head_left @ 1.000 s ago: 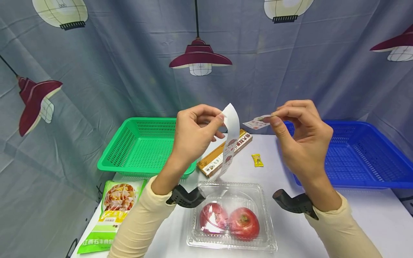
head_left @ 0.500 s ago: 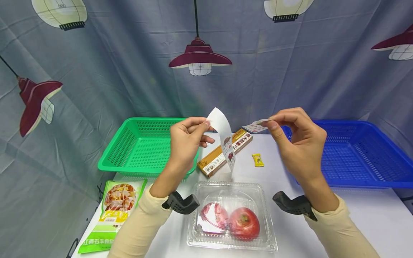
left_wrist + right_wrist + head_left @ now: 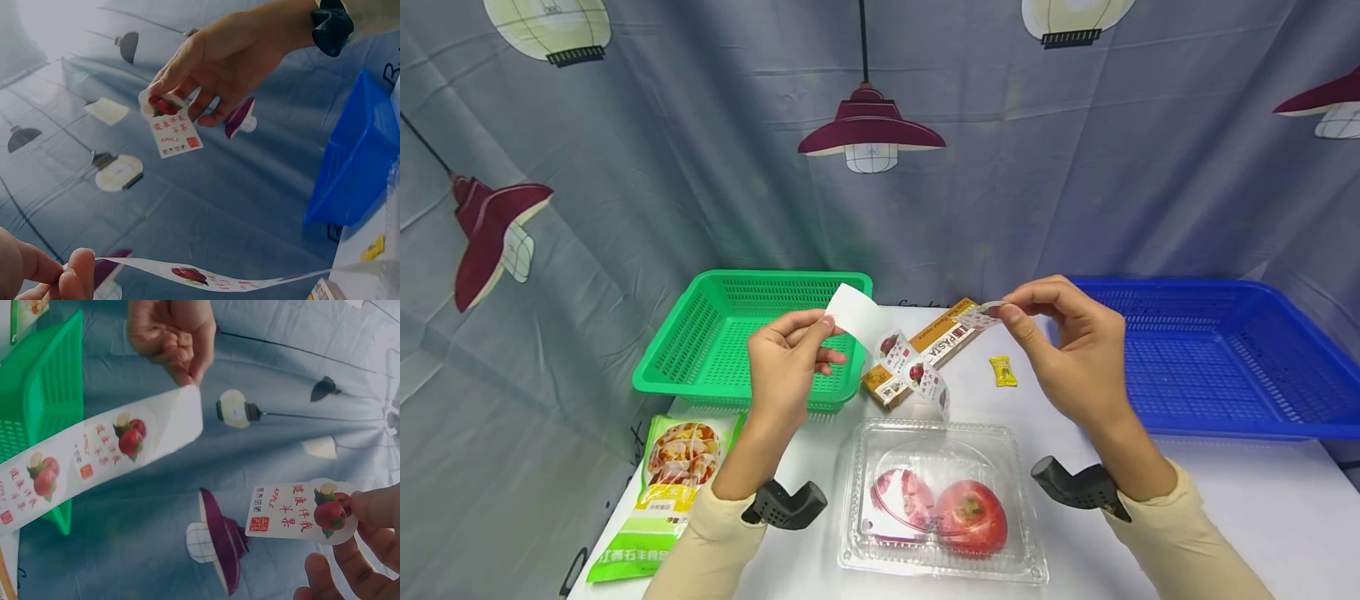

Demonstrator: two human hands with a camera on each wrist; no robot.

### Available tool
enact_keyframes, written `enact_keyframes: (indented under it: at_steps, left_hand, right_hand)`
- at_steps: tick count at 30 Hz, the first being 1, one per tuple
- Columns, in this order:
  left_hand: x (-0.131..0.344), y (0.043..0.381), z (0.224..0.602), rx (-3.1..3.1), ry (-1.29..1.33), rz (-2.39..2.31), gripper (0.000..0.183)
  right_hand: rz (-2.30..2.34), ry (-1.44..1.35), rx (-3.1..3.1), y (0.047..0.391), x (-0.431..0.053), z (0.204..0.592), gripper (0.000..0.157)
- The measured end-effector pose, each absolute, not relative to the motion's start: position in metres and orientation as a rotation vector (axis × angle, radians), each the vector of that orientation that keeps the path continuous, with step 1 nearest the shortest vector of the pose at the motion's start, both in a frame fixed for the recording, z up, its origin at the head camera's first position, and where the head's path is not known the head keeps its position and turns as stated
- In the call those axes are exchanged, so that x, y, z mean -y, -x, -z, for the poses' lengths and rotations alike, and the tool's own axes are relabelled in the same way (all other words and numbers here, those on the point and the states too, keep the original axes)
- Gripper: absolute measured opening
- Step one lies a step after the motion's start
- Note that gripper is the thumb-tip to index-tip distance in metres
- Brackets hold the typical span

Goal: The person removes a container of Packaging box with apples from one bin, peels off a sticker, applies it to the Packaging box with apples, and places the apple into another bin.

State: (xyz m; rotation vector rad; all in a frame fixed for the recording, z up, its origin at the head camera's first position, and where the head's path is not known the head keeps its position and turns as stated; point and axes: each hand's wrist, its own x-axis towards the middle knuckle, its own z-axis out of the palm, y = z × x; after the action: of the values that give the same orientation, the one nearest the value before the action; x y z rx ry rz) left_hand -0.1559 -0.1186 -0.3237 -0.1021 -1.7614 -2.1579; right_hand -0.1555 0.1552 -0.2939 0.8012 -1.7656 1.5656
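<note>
My left hand (image 3: 786, 362) pinches the end of a strip of apple stickers (image 3: 891, 346) between thumb and forefinger. The strip's near end is bare white backing, and its printed part curls down toward the clear plastic box (image 3: 940, 496). In the right wrist view, several apple prints with red writing show along the strip (image 3: 94, 456). My right hand (image 3: 1067, 358) pinches one separate apple sticker (image 3: 300, 512) by its rounded, apple-printed end. Seen from the left wrist, this sticker (image 3: 172, 125) hangs from the fingertips, apart from the strip. Two red apples (image 3: 972, 517) lie inside the box, its lid down.
A green basket (image 3: 700, 387) stands back left, a blue basket (image 3: 1217, 429) back right. Between them lie a pasta box (image 3: 951, 337) and a small yellow packet (image 3: 1003, 371). A green food bag (image 3: 655, 508) lies front left; a curtain (image 3: 985, 208) hangs behind.
My left hand has moved left and down, taking the strip along. My right hand has come down and slightly left with the single sticker. The box and baskets have stayed put.
</note>
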Motion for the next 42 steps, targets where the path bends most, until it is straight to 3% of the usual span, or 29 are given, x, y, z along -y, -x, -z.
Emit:
enact_keyframes:
  at_steps: [9, 23, 42]
  left_hand:
    - [0.143, 0.139, 0.348, 1.745, -0.074, 2.142, 0.011]
    - [0.168, 0.114, 0.404, 1.723, -0.372, 2.138, 0.014]
    - [0.185, 0.099, 0.446, 1.767, -0.613, 2.082, 0.021]
  right_hand:
    - [-1.558, -0.766, 1.850, 0.153, -0.157, 0.305, 0.014]
    - [-1.543, -0.714, 1.939, 0.149, -0.163, 0.322, 0.016]
    - [-1.569, -0.706, 1.942, 0.151, -0.163, 0.334, 0.014]
